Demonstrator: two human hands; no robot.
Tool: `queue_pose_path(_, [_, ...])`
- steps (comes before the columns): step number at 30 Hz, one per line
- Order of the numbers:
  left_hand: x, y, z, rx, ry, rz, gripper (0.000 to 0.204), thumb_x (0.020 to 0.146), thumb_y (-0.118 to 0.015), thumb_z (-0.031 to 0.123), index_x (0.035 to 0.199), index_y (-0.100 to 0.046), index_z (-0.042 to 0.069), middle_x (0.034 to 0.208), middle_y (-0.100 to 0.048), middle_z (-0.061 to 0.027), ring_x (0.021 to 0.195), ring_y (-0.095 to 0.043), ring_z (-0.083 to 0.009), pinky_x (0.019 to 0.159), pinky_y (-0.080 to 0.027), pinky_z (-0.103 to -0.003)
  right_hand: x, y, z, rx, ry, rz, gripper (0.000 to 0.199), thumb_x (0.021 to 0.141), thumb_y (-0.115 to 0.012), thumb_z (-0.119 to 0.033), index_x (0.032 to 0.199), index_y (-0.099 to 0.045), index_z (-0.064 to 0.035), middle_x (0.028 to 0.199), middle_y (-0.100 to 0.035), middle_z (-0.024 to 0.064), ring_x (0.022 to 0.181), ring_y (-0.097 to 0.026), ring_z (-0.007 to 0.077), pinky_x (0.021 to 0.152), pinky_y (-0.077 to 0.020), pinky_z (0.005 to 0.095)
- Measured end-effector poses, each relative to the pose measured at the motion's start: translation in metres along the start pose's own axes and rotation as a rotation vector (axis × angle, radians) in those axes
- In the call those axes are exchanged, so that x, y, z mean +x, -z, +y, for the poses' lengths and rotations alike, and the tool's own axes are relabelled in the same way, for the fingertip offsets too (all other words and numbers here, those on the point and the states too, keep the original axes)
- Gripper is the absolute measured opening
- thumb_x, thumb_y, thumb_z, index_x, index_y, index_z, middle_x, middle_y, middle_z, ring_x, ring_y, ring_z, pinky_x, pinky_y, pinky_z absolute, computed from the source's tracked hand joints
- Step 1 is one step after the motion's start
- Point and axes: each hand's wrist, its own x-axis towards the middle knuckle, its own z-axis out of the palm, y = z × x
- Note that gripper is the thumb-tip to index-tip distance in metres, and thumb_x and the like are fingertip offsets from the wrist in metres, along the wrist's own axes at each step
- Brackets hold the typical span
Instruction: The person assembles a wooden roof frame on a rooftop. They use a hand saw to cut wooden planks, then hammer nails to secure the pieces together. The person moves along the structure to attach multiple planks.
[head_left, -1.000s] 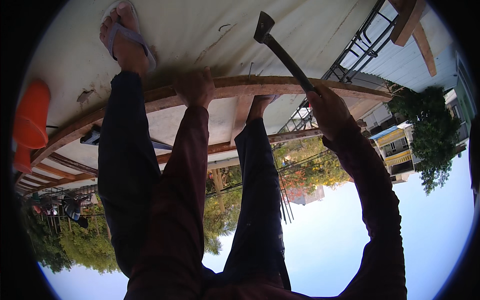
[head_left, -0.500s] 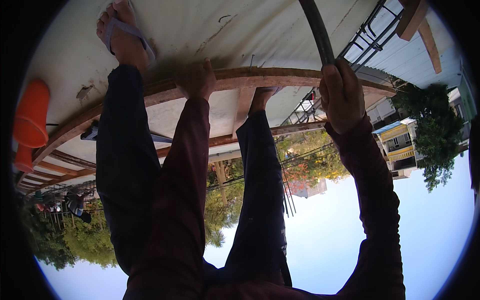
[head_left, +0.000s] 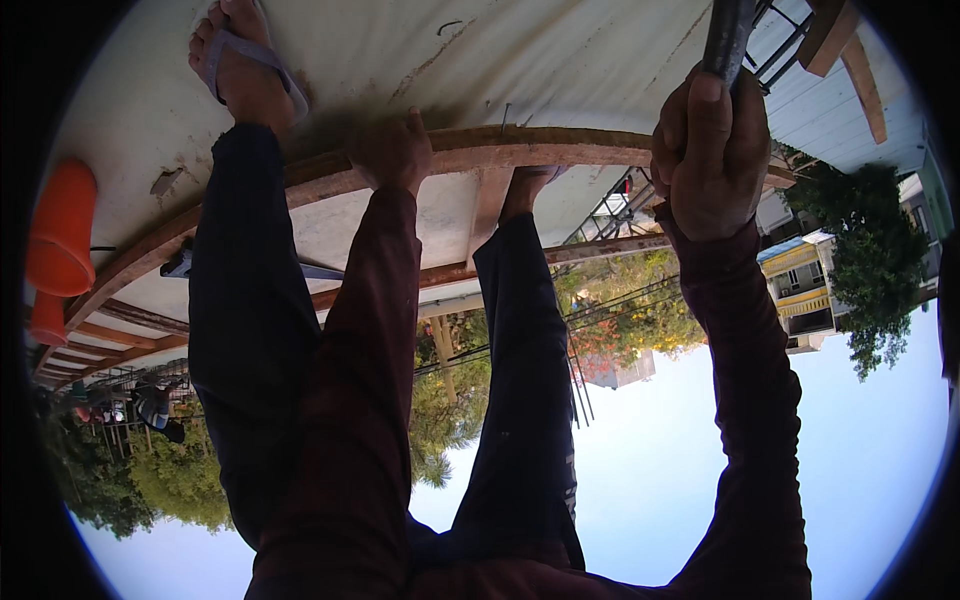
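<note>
Right hand (head_left: 712, 150) grips a hammer handle (head_left: 727, 40); left hand (head_left: 392, 152) rests on the wooden beam (head_left: 560, 148).

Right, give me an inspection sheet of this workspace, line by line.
Surface: pale concrete slab, stained and scratched, edged by a wooden formwork board.
Job's things: dark hammer handle; its head is out of view.
Clutter: orange containers at the left rim.
Grip: left hand rests on the board; right hand is closed around the handle.
Cables: overhead wires beyond the edge.
Surroundings: trees, buildings, open sky; one sandalled foot on the slab.
</note>
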Motion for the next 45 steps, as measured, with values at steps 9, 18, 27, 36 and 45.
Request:
queue_pose_path(9, [0.021,-0.015,-0.005,0.036,-0.16,0.446,0.06,0.1,-0.035,0.05,0.088,-0.075,0.006,0.086,-0.072,-0.0164,0.085,-0.069,-0.0343,0.085,-0.048,-0.05,-0.037,0.022,0.07,-0.252,-0.501,-0.478,0.034,0.101,-0.048,-0.036,0.088,-0.052,-0.0045,0.067,-0.052,0.0091,0.056,-0.048,0.0196,0.052,-0.0372,0.0365])
queue_pose_path(18, [-0.01,0.008,-0.002,0.01,-0.034,0.086,0.059,0.099,-0.036,0.048,0.085,-0.074,0.005,0.087,-0.071,-0.0191,0.083,-0.069,-0.0346,0.083,-0.048,-0.051,-0.049,0.014,0.087,-0.538,-0.059,-0.309,0.038,0.102,-0.043,-0.041,0.09,-0.048,-0.0053,0.069,-0.055,0.0128,0.058,-0.054,0.0332,0.057,-0.0446,0.0426])
queue_pose_path(27, [0.005,0.005,0.003,0.058,-0.048,0.016,0.058,0.099,-0.04,0.045,0.077,-0.074,0.004,0.081,-0.071,-0.0186,0.083,-0.067,-0.0329,0.089,-0.043,-0.048,0.004,0.006,-0.011,0.325,0.046,0.103,0.04,0.103,-0.043,-0.048,0.087,-0.046,-0.0113,0.058,-0.038,-0.002,0.039,-0.031,0.0066,0.033,-0.0272,0.0222])
queue_pose_path(36, [0.016,-0.027,-0.006,0.039,-0.194,0.748,0.058,0.099,-0.037,0.047,0.086,-0.073,0.002,0.087,-0.072,-0.0185,0.087,-0.068,-0.0354,0.089,-0.046,-0.051,-0.037,0.033,0.04,-0.226,-0.55,-0.41,0.026,0.102,-0.045,-0.026,0.086,-0.049,-0.0067,0.066,-0.046,0.0025,0.055,-0.049,0.0165,0.046,-0.0393,0.033])
queue_pose_path(45, [-0.002,0.011,0.002,-0.029,-0.093,0.114,0.057,0.099,-0.038,0.045,0.081,-0.074,0.005,0.085,-0.071,-0.0173,0.089,-0.066,-0.0316,0.092,-0.042,-0.049,-0.063,0.009,0.108,-0.708,-0.357,-0.536,0.042,0.101,-0.045,-0.043,0.103,-0.054,-0.0017,0.082,-0.062,0.0242,0.079,-0.063,0.0434,0.076,-0.0482,0.0512])
